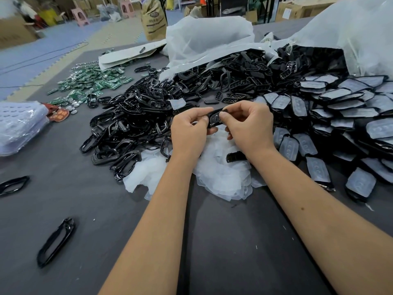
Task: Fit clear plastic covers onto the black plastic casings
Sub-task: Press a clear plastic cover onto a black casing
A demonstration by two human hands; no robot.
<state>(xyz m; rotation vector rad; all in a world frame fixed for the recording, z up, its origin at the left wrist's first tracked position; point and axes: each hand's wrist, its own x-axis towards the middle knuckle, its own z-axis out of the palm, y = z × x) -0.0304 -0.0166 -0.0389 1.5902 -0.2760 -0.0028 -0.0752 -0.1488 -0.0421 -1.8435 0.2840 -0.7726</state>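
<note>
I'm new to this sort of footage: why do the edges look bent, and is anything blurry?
Head view: wide-angle lens bows the table edges; background boxes are soft; the black casing between left hand and right hand is fairly sharp; lighting even, shadows faint.

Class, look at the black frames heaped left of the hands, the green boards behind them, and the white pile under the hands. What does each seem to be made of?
Black frames: likely hard plastic with a glossy finish, since light glints along their edges.
Green boards: probably circuit board, matt green with small silvery metal parts.
White pile: seemingly thin, soft, translucent plastic, milky and crumpled.
</note>
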